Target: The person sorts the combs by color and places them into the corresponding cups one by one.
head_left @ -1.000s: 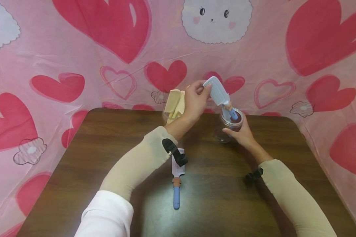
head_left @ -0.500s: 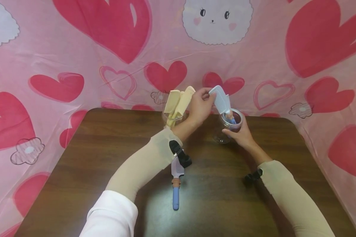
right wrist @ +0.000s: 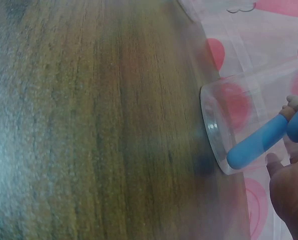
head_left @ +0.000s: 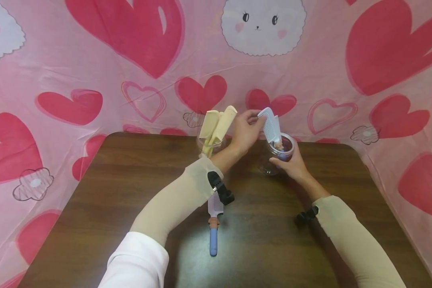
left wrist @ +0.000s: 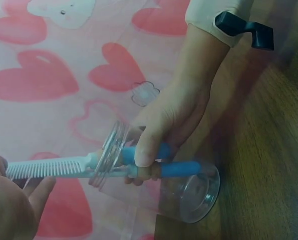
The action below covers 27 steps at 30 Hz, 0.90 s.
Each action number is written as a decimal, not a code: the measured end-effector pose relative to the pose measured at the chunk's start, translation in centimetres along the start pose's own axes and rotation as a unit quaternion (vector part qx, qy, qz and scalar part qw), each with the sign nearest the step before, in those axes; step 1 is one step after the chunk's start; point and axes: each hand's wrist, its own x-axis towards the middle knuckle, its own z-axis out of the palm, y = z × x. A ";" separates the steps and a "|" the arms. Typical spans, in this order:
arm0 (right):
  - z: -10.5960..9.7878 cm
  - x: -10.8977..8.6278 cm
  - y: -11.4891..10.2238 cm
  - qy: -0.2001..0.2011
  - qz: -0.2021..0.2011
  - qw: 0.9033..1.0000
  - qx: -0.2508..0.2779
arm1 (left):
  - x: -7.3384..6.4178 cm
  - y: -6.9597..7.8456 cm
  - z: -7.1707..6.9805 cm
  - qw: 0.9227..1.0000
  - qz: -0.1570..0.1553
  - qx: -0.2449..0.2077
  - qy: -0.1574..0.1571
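Note:
My left hand pinches the toothed upper end of a light blue comb. The comb's blue handle is down inside a clear jar, as the left wrist view shows. Another blue handle lies beside it within the jar, its comb head mostly hidden behind the first. My right hand grips the jar around its upper side, thumb toward me. In the right wrist view, one handle reaches close to the jar's base.
Pale yellow combs stand in a second clear jar left of my left hand. A lilac comb with a blue handle lies on the brown table, partly under my left forearm. A heart-patterned pink cloth hangs behind.
My left hand has moved right and down, lowering the comb deeper into the jar. The yellow combs show more fully now. My right hand has stayed on the jar.

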 end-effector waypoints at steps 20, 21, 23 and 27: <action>0.5 -1.2 -3.7 -0.009 0.016 1.000 -0.004 | 0.5 -0.9 0.4 1.000 0.013 0.015 -0.005; 0.5 -1.2 -3.7 -0.010 0.017 1.000 -0.004 | 0.5 -1.0 0.4 1.000 0.016 0.025 -0.003; 0.5 -1.2 -3.7 -0.009 0.019 1.000 -0.007 | 0.6 -1.1 0.5 0.999 0.017 0.032 -0.002; 0.5 -1.1 -3.7 -0.009 0.024 0.999 -0.019 | 0.9 -1.3 0.6 0.998 0.019 0.054 -0.001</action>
